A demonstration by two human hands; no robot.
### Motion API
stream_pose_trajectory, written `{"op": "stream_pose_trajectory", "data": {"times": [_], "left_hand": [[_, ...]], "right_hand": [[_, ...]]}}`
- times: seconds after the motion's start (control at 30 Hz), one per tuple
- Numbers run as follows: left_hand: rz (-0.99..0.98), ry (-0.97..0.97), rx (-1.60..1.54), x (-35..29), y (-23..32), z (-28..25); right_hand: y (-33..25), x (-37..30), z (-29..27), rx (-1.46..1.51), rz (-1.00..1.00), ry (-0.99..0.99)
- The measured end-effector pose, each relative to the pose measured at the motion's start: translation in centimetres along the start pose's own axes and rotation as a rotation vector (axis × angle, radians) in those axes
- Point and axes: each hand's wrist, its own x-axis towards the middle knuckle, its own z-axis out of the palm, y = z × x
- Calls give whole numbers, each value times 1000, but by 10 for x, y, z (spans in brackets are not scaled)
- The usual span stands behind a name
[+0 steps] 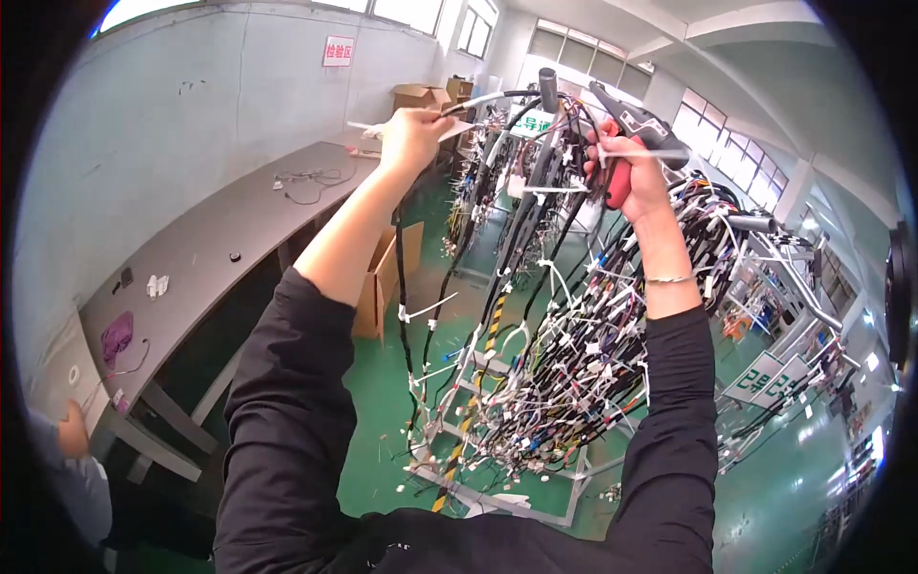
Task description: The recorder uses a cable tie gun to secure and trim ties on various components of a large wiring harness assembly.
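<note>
Both my arms reach up and forward to a rack hung with wiring harnesses. My left hand [413, 139] is closed in a pinch on a black-and-white wire harness [488, 99] that runs over to the top of the rack post [548, 88]. Its loose branches hang below, with white connectors and ties. In my right hand [633, 172] is a dark tie gun [643, 122] with a red handle, held beside the harness just right of the post. A white strip [645, 154] crosses in front of that hand. What the tool's nose touches is hard to make out.
A dense mass of harnesses [583, 373] hangs on the right over a metal frame [497, 502]. Along the left wall runs a grey table [225, 244] with loose cables and a purple cloth [117, 337]. A cardboard box [390, 277] stands beside it. Another person's hand [73, 430] shows lower left.
</note>
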Motion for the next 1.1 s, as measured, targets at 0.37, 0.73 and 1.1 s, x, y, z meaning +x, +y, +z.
{"op": "stream_pose_trajectory", "data": {"times": [0.37, 0.73, 1.1], "left_hand": [[-93, 174, -1532, -171, -20, -11], [-325, -564, -1354, -151, -60, -15], [-264, -545, -1306, -128, -67, -33]], "right_hand": [[29, -159, 109, -935, -644, 412], [44, -130, 151, -1264, 110, -138], [63, -114, 154, -1288, -27, -260]]}}
